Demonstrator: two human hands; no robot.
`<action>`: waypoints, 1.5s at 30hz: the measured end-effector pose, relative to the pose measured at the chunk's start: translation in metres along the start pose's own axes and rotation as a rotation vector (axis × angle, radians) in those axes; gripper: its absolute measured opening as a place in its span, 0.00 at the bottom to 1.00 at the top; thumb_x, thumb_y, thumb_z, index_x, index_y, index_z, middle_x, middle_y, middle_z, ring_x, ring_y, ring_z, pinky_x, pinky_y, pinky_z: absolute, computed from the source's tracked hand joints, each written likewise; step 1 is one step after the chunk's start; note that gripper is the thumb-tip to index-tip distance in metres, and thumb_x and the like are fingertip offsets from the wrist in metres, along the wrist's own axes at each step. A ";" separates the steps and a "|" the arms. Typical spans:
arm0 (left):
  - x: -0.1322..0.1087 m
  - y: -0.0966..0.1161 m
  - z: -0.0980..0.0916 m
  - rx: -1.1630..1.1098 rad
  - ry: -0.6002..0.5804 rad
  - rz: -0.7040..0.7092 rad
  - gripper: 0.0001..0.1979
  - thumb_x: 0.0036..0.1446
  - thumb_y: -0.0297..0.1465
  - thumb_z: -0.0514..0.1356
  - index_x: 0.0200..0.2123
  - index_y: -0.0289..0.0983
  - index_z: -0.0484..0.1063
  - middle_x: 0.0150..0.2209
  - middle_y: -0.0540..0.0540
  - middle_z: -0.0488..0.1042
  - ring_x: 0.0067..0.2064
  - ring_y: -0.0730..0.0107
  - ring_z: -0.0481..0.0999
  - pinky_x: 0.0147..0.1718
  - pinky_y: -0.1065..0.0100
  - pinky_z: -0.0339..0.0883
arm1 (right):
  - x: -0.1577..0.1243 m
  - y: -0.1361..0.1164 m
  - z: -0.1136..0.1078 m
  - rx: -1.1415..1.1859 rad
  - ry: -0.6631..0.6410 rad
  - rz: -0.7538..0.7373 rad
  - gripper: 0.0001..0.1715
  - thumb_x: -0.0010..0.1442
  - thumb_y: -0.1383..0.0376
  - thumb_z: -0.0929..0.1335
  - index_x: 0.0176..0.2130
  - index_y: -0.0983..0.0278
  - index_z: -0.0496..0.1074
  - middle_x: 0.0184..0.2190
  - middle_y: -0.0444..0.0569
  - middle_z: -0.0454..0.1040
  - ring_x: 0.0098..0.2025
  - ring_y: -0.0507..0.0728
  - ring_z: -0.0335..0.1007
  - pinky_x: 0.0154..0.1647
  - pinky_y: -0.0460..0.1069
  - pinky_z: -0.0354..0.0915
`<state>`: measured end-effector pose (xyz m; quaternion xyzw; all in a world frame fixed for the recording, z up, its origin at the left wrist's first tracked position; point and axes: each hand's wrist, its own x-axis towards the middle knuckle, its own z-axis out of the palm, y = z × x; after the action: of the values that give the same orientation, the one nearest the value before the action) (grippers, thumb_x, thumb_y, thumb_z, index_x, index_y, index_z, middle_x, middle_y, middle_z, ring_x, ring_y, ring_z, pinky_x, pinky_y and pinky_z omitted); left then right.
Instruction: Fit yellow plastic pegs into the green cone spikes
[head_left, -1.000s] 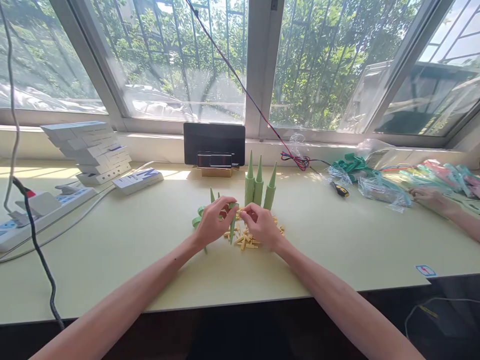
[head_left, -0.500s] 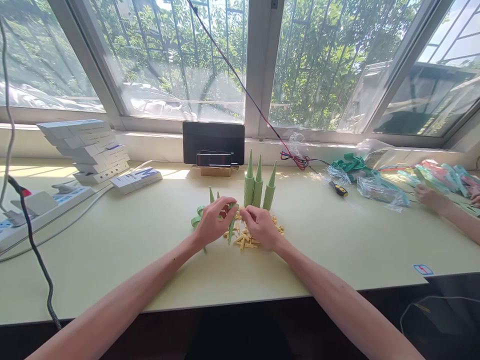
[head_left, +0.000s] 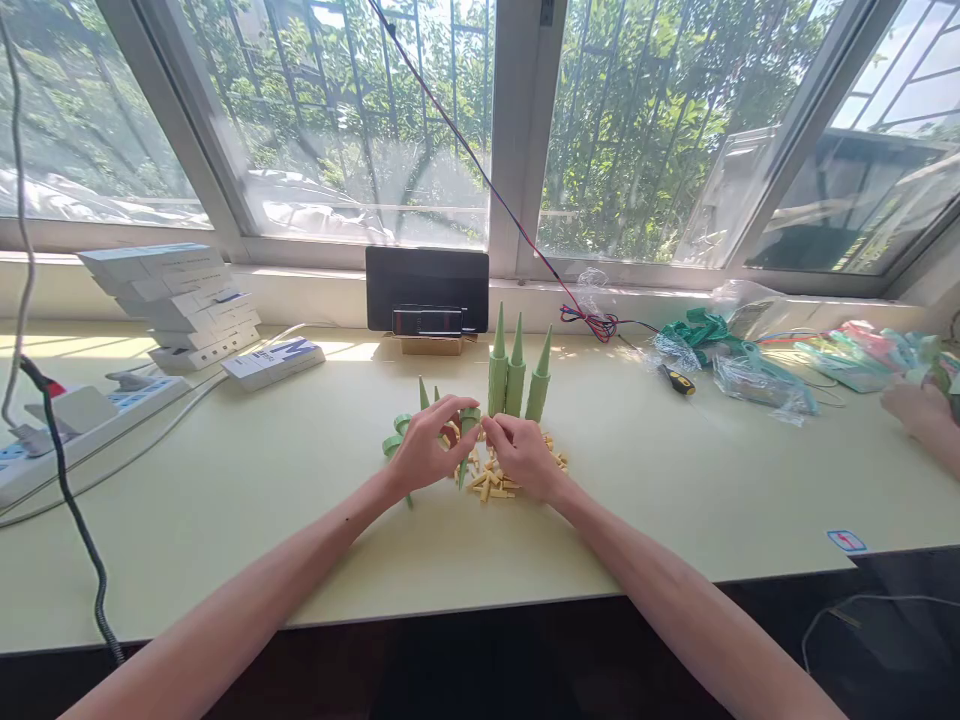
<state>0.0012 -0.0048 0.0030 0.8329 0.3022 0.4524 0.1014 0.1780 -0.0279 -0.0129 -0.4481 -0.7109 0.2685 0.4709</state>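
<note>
My left hand (head_left: 429, 442) pinches a green cone-shaped piece (head_left: 470, 416), its wide end up and its point down toward the table. My right hand (head_left: 519, 455) is closed beside that wide end, fingertips pressed together; whatever they hold is too small to make out. Below both hands lies a pile of small tan pegs (head_left: 491, 484). Behind my right hand stand three green pointed towers (head_left: 515, 380), upright and close together. More green cone pieces (head_left: 393, 444) lie to the left of my left hand, partly hidden by it.
A black tablet (head_left: 427, 280) and a phone lean on a stand at the back. White boxes (head_left: 187, 305) and a power strip (head_left: 97, 425) are at left. A screwdriver (head_left: 677, 380), plastic bags (head_left: 750, 365) and another person's hand (head_left: 919, 405) are at right.
The green cone in my left hand has turned, its wide end now facing more toward my right hand. The other person's hand at right has moved further right.
</note>
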 end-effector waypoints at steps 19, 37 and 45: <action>0.000 0.000 0.000 -0.057 -0.116 0.064 0.18 0.59 0.30 0.60 0.53 0.40 0.68 0.46 0.43 0.70 0.30 0.78 0.70 0.25 0.74 0.73 | 0.000 -0.001 0.000 -0.002 -0.015 0.008 0.30 0.69 0.48 0.56 0.21 0.62 0.53 0.18 0.41 0.54 0.22 0.50 0.48 0.24 0.47 0.47; 0.000 -0.002 0.001 -0.007 -0.071 0.027 0.16 0.59 0.29 0.60 0.51 0.39 0.69 0.44 0.45 0.71 0.33 0.76 0.73 0.27 0.74 0.73 | -0.001 -0.006 -0.002 0.006 -0.003 0.009 0.21 0.66 0.53 0.62 0.27 0.62 0.63 0.20 0.39 0.59 0.24 0.50 0.52 0.26 0.47 0.51; -0.002 -0.004 0.002 -0.023 -0.086 0.042 0.17 0.59 0.28 0.60 0.52 0.39 0.68 0.45 0.45 0.70 0.31 0.79 0.71 0.26 0.74 0.73 | 0.001 -0.001 -0.001 0.013 -0.001 -0.019 0.23 0.66 0.55 0.61 0.23 0.62 0.54 0.19 0.38 0.52 0.23 0.50 0.47 0.25 0.47 0.47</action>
<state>0.0003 -0.0032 -0.0012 0.8565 0.2750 0.4216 0.1143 0.1786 -0.0276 -0.0115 -0.4382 -0.7134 0.2690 0.4761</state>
